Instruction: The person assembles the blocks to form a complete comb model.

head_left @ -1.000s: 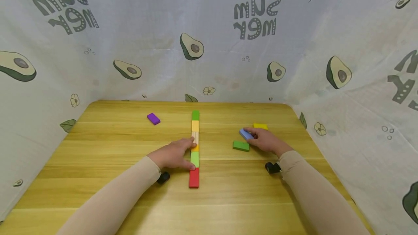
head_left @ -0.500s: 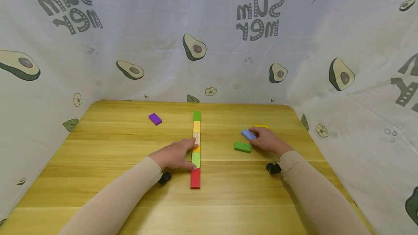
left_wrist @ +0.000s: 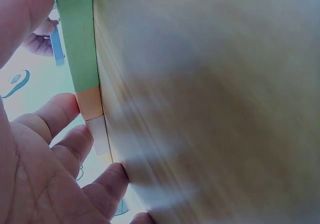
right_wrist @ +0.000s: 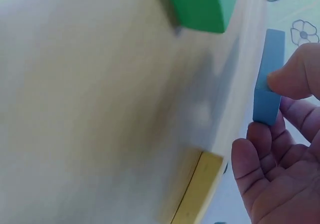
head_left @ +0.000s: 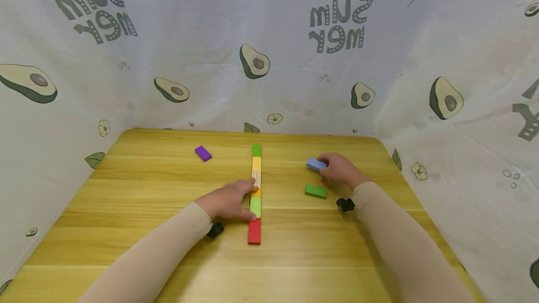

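While the left hand [head_left: 229, 199] rests with fingers spread along a row of six coloured blocks [head_left: 256, 193] laid end to end, the right hand [head_left: 342, 170] pinches one blue block [head_left: 316, 164] between thumb and fingers, apparently clear of the table [head_left: 303, 251]. I judge the blue block light, stiff and hard to damage; its smooth faces could slip slightly, so hold is best taken across the long edges, near mid-length. Loose pieces counted: one green block [head_left: 316, 191], nearer the body than the right hand; one yellow block [right_wrist: 199, 188], near the right hand; one purple block [head_left: 203, 153], beyond the left hand.
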`<state>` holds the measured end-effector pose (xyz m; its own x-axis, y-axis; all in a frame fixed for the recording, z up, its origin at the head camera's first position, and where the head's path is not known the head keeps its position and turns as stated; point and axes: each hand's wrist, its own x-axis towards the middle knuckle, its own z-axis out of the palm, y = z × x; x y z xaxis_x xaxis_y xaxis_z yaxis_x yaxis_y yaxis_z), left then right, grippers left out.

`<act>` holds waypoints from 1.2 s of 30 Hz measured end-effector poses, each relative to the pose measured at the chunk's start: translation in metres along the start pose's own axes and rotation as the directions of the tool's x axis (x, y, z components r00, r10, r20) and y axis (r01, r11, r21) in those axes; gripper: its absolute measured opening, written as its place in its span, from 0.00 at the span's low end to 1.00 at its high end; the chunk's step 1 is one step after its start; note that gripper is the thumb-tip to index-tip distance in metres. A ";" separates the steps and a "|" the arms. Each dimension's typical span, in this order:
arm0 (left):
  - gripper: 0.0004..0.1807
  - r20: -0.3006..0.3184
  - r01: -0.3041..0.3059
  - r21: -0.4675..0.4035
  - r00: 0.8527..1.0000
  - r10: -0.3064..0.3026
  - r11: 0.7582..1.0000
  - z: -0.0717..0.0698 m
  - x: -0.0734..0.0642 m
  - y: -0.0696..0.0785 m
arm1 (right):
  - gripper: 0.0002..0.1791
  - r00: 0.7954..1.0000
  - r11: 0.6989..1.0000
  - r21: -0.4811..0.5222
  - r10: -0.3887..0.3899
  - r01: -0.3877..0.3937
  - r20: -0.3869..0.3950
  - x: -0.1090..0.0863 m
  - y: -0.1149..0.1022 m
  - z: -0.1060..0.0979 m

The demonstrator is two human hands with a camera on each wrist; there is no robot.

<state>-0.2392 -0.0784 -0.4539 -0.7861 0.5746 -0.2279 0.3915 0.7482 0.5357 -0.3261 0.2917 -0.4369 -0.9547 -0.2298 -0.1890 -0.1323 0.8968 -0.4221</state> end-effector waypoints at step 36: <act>0.48 -0.021 0.005 -0.034 1.000 -0.006 0.999 0.006 -0.002 -0.002 | 0.28 0.994 0.988 -0.111 -0.101 0.105 0.041 0.102 -0.076 0.027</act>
<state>-0.2351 -0.0790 -0.4592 -0.7981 0.5631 -0.2143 0.3707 0.7393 0.5621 -0.4063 0.1897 -0.4479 -0.9248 -0.3343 -0.1814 -0.2604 0.9041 -0.3388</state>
